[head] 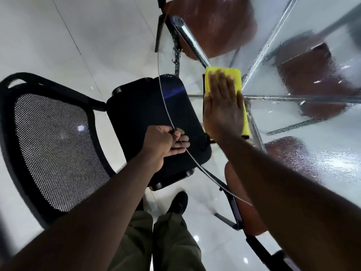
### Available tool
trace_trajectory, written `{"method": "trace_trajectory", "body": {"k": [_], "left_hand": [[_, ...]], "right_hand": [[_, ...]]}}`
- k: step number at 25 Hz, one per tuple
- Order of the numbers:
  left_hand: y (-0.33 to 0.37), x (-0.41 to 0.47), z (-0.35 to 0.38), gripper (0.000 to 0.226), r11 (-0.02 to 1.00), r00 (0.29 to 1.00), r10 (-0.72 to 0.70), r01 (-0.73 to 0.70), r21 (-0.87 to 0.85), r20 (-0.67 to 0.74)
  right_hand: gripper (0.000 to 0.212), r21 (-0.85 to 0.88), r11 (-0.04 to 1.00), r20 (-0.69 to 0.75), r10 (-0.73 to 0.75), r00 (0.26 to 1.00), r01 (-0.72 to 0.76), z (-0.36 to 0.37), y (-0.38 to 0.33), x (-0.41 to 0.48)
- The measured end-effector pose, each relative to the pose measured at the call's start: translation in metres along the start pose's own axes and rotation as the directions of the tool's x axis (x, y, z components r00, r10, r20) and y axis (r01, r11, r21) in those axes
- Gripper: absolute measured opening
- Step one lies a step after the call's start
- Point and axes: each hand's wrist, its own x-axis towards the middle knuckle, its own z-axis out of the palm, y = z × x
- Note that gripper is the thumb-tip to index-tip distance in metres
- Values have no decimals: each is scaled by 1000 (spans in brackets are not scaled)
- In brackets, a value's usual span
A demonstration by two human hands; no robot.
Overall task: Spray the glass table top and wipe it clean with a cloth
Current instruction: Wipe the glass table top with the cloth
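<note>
my right hand (pixel 222 108): flat, fingers straight, pressing folded yellow cloth (pixel 237 77) onto wet clear glass table top (pixel 332 163)
my left hand (pixel 168 141): gripping the table's rim

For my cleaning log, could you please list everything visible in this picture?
glass top: one, clear, droplets on its right part, right half of view
cloth: one, yellow, on the glass under the right hand
frame: chrome bars, beneath the glass
mesh chair: one, black, left, seat partly under the glass edge
brown chairs: at least three, seen through the glass
floor: white tiles
trousers: olive, bottom
shoe: one, black
left hand: grips the glass edge
right hand: flat on the cloth
</note>
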Motion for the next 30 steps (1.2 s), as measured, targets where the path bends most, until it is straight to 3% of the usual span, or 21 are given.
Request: {"method": "trace_trajectory", "body": {"k": [1,3,5,7,8,9,10,11,12,13,14,16,19,20,22,23,24,25,26,28,30], "left_hand": [[3,-3,0,15,1000,1000,-19,18,1,12],[10,-8,-1,15,999,998,-46,45,15,38],[14,-5,-3,14,998,998,-52,51,45,37],[14,-1,-4,15,996,998,-57,57,66,12],[12,1,-3,14,995,999,-54,54,80,5],[10,3,-2,14,995,999,-43,42,93,4],[8,4,-2,15,995,1000,-27,26,99,4],[7,3,-1,16,995,1000,-8,8,100,3],[5,1,1,16,995,1000,14,-14,102,4],[5,-2,3,17,994,1000,28,-28,105,-1],[5,-5,5,18,993,999,33,-32,114,-8],[7,-9,8,16,989,999,43,-39,139,-26],[12,-13,11,13,985,998,52,-45,165,-38],[13,-11,11,12,985,998,48,-42,165,-34],[11,-8,7,13,988,999,45,-40,151,-28],[9,-5,6,13,988,998,57,-53,148,-19],[7,-1,4,14,987,997,74,-72,144,-6],[5,3,3,15,987,996,84,-83,140,-1],[4,5,2,15,986,996,92,-91,140,-2],[1,3,4,14,986,995,103,-100,134,-18],[2,-3,6,6,972,988,146,-134,191,-50]], "right_hand": [[60,-20,999,15,-26,1000,26,-3,-3,-17],[60,-82,968,77,-233,969,239,-8,-2,-39],[60,-112,851,168,-492,854,512,-12,2,-30],[60,-88,682,260,-688,678,726,-14,1,-5],[60,-67,627,283,-734,617,776,-13,0,9],[59,-48,621,283,-743,607,782,-11,0,21],[59,-34,681,247,-703,667,731,-7,0,29],[59,-34,794,172,-594,786,608,-6,0,29],[59,-26,910,78,-411,908,414,-6,2,25],[59,11,981,-6,-194,981,194,-5,3,16],[60,55,998,-45,-20,999,22,-3,2,2],[61,36,997,-34,64,997,-62,-3,-3,-38],[61,-71,968,66,-236,970,240,-8,10,-76],[61,-87,917,111,-380,918,390,-13,19,-70],[60,-104,726,215,-651,728,680,-20,39,-40],[60,-103,639,254,-724,641,762,-21,49,-20],[60,-97,609,268,-746,610,787,-21,59,-1],[59,-97,655,231,-717,657,749,-17,66,12],[58,-94,759,146,-629,763,644,-13,70,17],[57,-34,967,-41,-253,967,252,-10,61,5],[58,38,993,-64,117,991,-115,-10,39,-23]]}}
